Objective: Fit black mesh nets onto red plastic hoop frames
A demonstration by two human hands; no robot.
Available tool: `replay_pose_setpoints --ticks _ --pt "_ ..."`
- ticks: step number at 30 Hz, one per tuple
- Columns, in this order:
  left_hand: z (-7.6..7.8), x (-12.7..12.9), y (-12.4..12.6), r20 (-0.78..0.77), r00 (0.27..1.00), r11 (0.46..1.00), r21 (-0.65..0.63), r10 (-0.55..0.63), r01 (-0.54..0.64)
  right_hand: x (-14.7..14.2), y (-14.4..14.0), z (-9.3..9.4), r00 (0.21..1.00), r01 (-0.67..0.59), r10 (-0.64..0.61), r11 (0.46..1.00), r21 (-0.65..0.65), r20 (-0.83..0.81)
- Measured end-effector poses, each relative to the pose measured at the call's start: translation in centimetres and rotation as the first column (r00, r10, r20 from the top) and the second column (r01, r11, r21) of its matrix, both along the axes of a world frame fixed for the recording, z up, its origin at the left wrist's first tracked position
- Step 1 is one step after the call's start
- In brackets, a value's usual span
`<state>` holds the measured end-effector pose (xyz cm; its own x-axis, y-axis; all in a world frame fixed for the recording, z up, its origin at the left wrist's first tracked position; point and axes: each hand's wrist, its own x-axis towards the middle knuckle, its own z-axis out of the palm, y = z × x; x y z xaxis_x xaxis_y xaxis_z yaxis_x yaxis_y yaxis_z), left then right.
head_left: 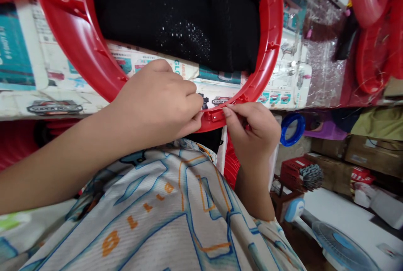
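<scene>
A large red plastic ring (78, 40) lies on a table covered with printed paper (47, 74), its near edge over the table's front. My left hand (157, 103) is closed on the ring's near rim, fingers curled over it. My right hand (252, 130) pinches the same rim from the right, fingertips at a small metal-looking piece (216, 114) set in the red plastic. The two hands almost touch there. A black mesh cloth (176, 15) fills the inside of the ring.
More red plastic rings (374, 32) are stacked at the back right beside clear plastic wrap (324, 65). Below right are a blue tape roll (292, 128), a red basket (296, 170), cardboard boxes (368, 153) and a fan (340, 246) on the floor.
</scene>
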<state>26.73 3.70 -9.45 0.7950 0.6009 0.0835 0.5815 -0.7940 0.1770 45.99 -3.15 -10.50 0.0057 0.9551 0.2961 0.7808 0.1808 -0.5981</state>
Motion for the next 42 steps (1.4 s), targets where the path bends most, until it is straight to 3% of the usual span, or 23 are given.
replay_pose_setpoints --ticks 6,11,15,19,23,28,31,35,39,42 --pt "0.8 0.2 -0.5 0.054 0.998 0.999 0.025 -0.041 0.039 -0.2 0.6 0.9 0.984 0.094 -0.12 0.978 -0.187 -0.135" --pt "0.1 -0.4 0.2 0.124 0.971 0.979 0.026 -0.205 0.203 -0.2 1.0 1.3 0.952 0.104 -0.191 0.938 -0.332 -0.241" --pt "-0.5 -0.6 0.4 0.171 0.955 0.969 0.098 -0.241 0.227 -0.1 1.5 1.9 0.956 0.074 -0.177 0.917 -0.392 -0.232" --pt "-0.7 -0.4 0.3 0.156 0.959 0.967 0.137 -0.235 0.215 0.0 1.3 1.7 0.982 0.073 -0.123 0.947 -0.312 -0.142" --pt "-0.5 -0.3 0.3 0.146 0.949 0.955 0.137 -0.281 0.261 0.4 0.0 0.1 0.98 0.137 -0.14 0.99 -0.035 -0.144" --pt "0.1 -0.3 0.5 0.078 0.952 0.953 0.102 -0.295 0.287 0.5 -1.2 -1.8 0.997 0.06 -0.048 0.975 0.215 -0.06" --pt "0.2 -0.2 0.8 0.061 0.943 0.943 0.087 -0.326 0.32 0.4 -1.1 -1.7 0.999 0.028 -0.019 0.973 0.229 -0.04" --pt "0.1 -0.5 1.3 0.117 0.919 0.926 0.077 -0.377 0.37 0.9 -0.6 -0.6 0.997 -0.058 0.049 0.987 0.147 0.063" --pt "-0.1 -1.3 2.0 0.161 0.887 0.901 0.052 -0.433 0.431 2.1 0.0 0.0 0.962 -0.199 0.184 0.979 0.055 0.201" --pt "0.0 -2.1 2.3 0.151 0.879 0.891 0.04 -0.452 0.452 2.4 0.4 0.0 0.926 -0.3 0.277 0.952 0.056 0.255"
